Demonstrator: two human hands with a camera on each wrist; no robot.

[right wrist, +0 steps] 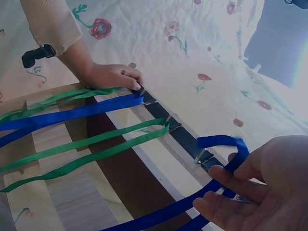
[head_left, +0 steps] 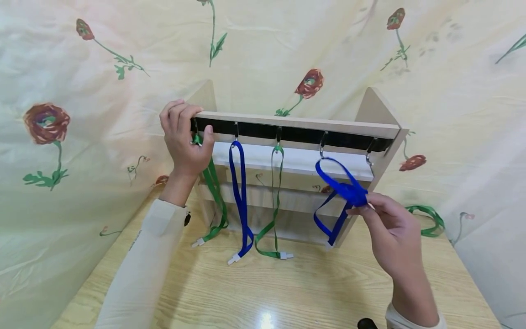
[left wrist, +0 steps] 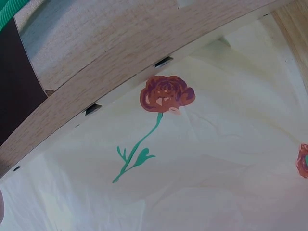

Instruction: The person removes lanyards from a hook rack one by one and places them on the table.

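Note:
My right hand (head_left: 396, 233) pinches a blue lanyard (head_left: 339, 187) between thumb and fingers. Its loop spreads up to the tip of the fourth hook (head_left: 323, 144); whether it is over the hook I cannot tell. My left hand (head_left: 185, 137) grips the left end of the wooden rack's top board (head_left: 296, 122), fingers over the edge and thumb in front. Beside that thumb a green lanyard (head_left: 213, 192) hangs from the first hook. Another blue lanyard (head_left: 242, 196) and a second green lanyard (head_left: 276, 201) hang from the middle hooks. In the left wrist view, the board's underside mostly shows.
A fifth hook (head_left: 370, 151) at the right end carries nothing. One more green lanyard (head_left: 429, 219) lies coiled on the wooden table (head_left: 287, 292), right of the rack. A flower-printed cloth (head_left: 255, 50) surrounds the table at back and sides.

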